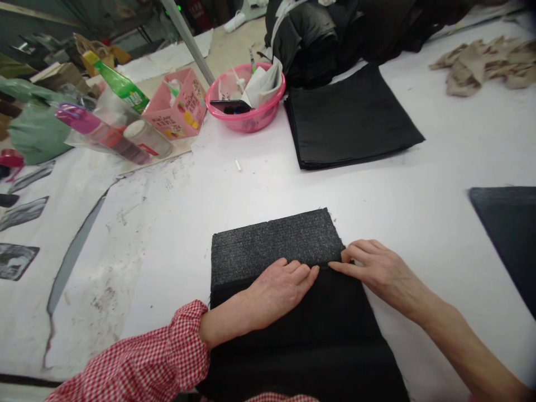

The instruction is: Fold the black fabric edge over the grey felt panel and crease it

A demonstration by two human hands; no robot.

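Table (176, 212) is white-topped, stained and torn at left. Lying on it: grey-and-black cloth (324, 318) at near side; white stub (238, 165) beyond; further back, black stack (354, 120), pink basin (251, 124) to its left. Tan cloth (465, 70) lies far right.

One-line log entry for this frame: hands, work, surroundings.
left hand: on black fabric | right hand: at dark-grey textured strip's lower-right corner | beyond: pink plastic basket, stacked black sheets

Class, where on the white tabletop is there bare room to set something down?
Free: between the black stack and the gray-topped cloth; and from the right hand across to the dark cloth at the picture's right edge. Crowded: back left, where the pink basin, pink box and green bottle sit close together.
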